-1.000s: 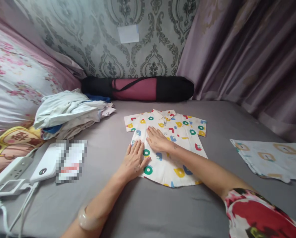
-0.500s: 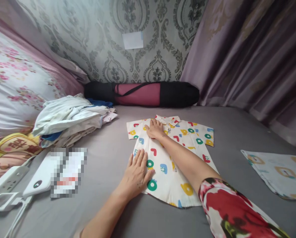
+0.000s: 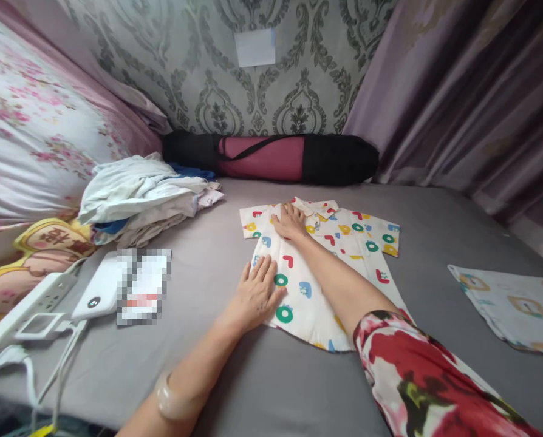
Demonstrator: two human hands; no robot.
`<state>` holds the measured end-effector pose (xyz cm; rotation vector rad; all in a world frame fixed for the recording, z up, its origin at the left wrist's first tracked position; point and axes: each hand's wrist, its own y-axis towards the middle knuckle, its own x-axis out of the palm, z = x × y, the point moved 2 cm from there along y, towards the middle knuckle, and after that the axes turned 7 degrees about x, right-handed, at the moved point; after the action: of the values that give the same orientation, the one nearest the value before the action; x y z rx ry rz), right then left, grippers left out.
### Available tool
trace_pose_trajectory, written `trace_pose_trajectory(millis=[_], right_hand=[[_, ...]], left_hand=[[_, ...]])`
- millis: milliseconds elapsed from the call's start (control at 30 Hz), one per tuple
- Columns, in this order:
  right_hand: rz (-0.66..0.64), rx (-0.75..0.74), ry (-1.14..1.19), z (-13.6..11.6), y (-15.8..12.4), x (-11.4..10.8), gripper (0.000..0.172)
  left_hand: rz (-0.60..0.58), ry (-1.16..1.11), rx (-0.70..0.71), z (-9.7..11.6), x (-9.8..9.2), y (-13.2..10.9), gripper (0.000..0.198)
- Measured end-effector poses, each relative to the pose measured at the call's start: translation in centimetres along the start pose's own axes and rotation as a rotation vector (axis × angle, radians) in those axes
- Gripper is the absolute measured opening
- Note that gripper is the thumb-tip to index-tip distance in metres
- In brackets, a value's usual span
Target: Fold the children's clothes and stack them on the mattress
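Observation:
A small white short-sleeved shirt (image 3: 308,303) with a colourful letter print lies spread flat on the grey bed sheet, collar pointing away from me. My left hand (image 3: 259,291) rests flat on its left side edge, fingers stretched out. Farther up, my right hand (image 3: 290,221) lies on the shirt just below the collar, near the left shoulder, its fingers flat on the cloth. My right forearm crosses over the front of the shirt and hides part of its right half.
A folded printed cloth (image 3: 503,303) lies at the right. At the left are a heap of clothes (image 3: 139,194), a yellow cushion (image 3: 39,261), a white power bank (image 3: 102,285) and a power strip (image 3: 25,315) with cables. A long black and pink bag (image 3: 266,159) lies along the wall.
The camera view has shifted, so everything appears slightly higher and to the right. Both hands stay on the shirt in nearly the same places. A bracelet on my left wrist now shows.

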<state>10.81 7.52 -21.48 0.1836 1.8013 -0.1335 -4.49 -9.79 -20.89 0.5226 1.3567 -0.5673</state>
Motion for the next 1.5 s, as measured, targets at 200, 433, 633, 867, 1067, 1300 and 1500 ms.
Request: trace_pose_trajectory(millis=[200,433,633,867,1067,1300,1500], right_hand=[[-0.096,-0.133,-0.004,0.0,-4.4,0.3,0.064],[-0.143,-0.241,-0.022,-0.4,-11.9,-0.1,0.066],[-0.181,-0.27,-0.03,-0.3,-17.3,-0.6,0.066],[-0.263,-0.303,0.017,-0.3,-20.3,-1.3,0.068],[-0.347,-0.465,0.085,-0.3,-23.7,-2.4,0.065],[-0.537,-0.712,0.321,2.1,-28.4,-5.7,0.058],[-0.323,-0.417,0.561,8.7,-25.1,-8.2,0.049]], left_hand=[[0.144,0.006,-0.206,-2.0,-0.5,0.1,0.045],[0.22,-0.04,-0.452,-3.8,-2.1,-0.7,0.026],[0.13,-0.187,-0.496,-3.9,-2.2,-1.4,0.033],[0.11,-0.333,-0.434,-4.5,-2.2,-1.1,0.032],[0.157,-0.432,-0.416,-4.7,-2.2,-1.5,0.023],[0.183,-0.397,-0.444,-5.1,-1.5,-1.6,0.021],[0.43,-0.209,-0.109,-2.5,-2.7,-1.5,0.028]])
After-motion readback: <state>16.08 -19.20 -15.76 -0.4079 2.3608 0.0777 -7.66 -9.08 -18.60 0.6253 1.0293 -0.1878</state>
